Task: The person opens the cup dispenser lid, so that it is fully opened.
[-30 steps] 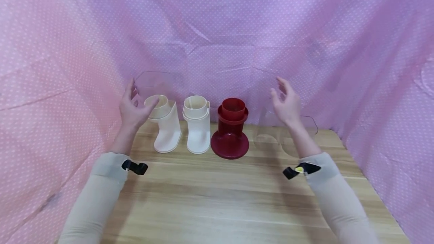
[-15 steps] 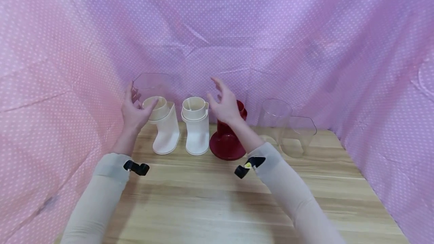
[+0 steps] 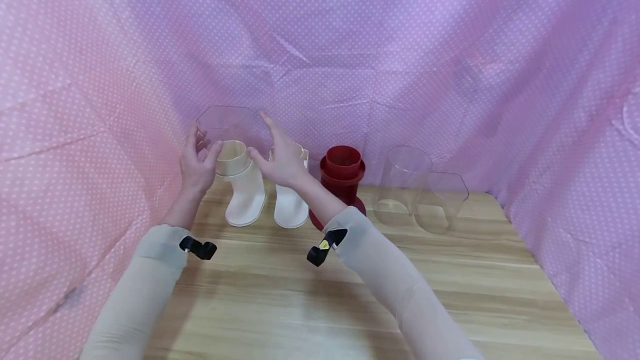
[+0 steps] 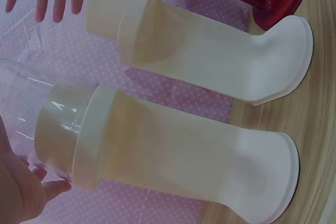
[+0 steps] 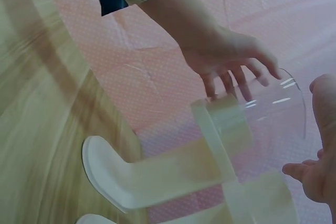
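Observation:
In the head view my left hand (image 3: 196,168) holds the side of a clear plastic container (image 3: 232,118), fingers and thumb curled round it. The container sits over the collar at the top of the leftmost cream stand (image 3: 245,204), which is upright with a flat foot. On the container's other side is my right hand (image 3: 284,164), thumb and fingers spread. In the right wrist view this right hand (image 5: 321,166) appears apart from the clear wall. Beneath it, partly covered, stands a second cream stand (image 3: 291,213).
A red stand (image 3: 343,165) with a round base is to the right, its foot partly behind my right forearm. Two clear containers (image 3: 402,182) stand farther right on the wooden table (image 3: 300,293). Pink dotted cloth (image 3: 320,38) hangs close behind and at both sides.
My right hand has swept left from the clear containers, past the red stand, to the leftmost container. My left hand has stayed at that container.

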A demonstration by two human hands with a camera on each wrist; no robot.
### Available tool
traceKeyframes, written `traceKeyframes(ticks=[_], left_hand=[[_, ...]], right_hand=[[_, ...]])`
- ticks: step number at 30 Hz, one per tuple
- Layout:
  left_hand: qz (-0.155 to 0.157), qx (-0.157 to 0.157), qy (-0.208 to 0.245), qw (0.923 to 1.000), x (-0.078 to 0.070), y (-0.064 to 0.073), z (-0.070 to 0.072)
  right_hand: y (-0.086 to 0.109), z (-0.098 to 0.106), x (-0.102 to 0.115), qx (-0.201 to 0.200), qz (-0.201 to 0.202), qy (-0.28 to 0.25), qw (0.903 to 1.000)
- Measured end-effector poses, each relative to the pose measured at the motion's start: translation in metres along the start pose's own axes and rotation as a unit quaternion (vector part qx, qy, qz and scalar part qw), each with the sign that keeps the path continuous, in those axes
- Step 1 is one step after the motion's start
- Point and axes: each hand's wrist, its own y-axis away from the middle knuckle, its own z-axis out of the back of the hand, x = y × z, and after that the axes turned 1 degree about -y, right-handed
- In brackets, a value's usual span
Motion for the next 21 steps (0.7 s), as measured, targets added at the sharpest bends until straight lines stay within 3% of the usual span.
traceKeyframes(ticks=[5,10,21], left_hand=[[0.007,-0.002,-0.005,1.0,0.001,-0.002,0.001],[0.025,0.026,-0.003,0.9994,-0.001,0.001,0.003],[0.032,0.032,0.001,0.999,-0.001,0.003,0.0]], right_hand=[[-0.001,-0.018,0.001,0.046,-0.02,-0.017,0.9986],[-0.001,-0.03,0.003,0.072,-0.023,-0.019,0.997],[0.004,-0.044,0.001,0.101,-0.028,-0.021,0.9942]])
